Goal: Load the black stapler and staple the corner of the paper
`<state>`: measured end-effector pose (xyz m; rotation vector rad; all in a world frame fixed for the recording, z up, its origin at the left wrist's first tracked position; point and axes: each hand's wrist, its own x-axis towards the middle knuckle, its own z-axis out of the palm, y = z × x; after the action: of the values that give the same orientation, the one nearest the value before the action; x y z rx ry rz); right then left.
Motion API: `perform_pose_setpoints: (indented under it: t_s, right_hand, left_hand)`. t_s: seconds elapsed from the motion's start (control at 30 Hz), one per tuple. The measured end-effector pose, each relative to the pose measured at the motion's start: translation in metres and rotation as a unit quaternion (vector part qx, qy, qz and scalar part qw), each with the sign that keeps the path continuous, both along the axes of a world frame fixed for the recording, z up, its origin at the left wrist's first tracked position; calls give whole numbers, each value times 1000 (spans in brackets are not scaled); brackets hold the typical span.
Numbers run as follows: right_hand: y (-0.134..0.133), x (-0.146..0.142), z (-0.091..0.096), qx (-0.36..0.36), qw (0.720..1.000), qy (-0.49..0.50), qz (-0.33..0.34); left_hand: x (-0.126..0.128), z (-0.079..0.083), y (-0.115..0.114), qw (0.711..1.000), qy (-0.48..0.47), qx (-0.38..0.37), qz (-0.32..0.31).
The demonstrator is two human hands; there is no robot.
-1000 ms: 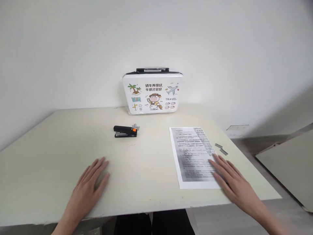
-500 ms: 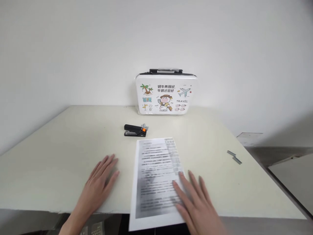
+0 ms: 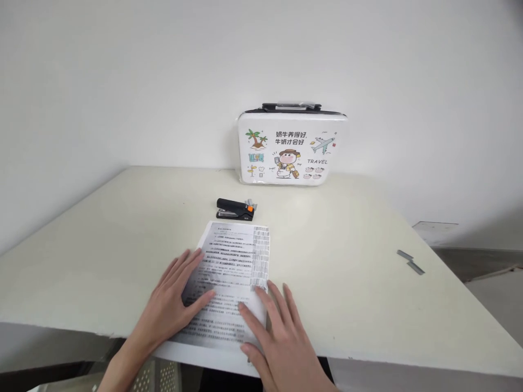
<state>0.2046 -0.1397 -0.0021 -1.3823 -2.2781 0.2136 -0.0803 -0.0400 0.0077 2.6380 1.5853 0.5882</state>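
Note:
A printed sheet of paper (image 3: 235, 261) lies on the cream table (image 3: 347, 256) right in front of me, its near edge hanging over the table's front edge. My left hand (image 3: 175, 299) rests flat on the sheet's left side, fingers spread. My right hand (image 3: 273, 332) lies flat on its lower right corner, fingers stretched out. Just beyond the sheet sits a black stapler (image 3: 233, 209) with an orange tip, with a small block of staples (image 3: 250, 204) next to it.
A white illustrated carry case (image 3: 291, 147) with a black handle stands upright against the wall at the back. Two loose staple strips (image 3: 411, 261) lie near the table's right edge. A pale panel lies on the floor to the right.
My right hand slid the sheet leftward from the table's right side to the front centre. My left hand moved onto its left side. The view shifted left.

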Motion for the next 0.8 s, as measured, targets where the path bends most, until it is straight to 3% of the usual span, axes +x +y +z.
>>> perform_pose_setpoints:
  t_s: [0.43, 0.53, 0.63, 0.8]
  right_hand:
    - [13, 9, 5, -7, 998, 51, 31]
    - [51, 15, 13, 5, 994, 112, -3]
    - [112, 18, 21, 42, 988, 146, -27]
    - [212, 3, 24, 61, 993, 93, -38]
  left_hand:
    - [2, -8, -2, 999, -9, 10, 31]
    - [2, -10, -3, 999, -6, 2, 47]
    - [2, -10, -4, 999, -1, -5, 54]
    - [2, -7, -8, 998, -15, -18, 59]
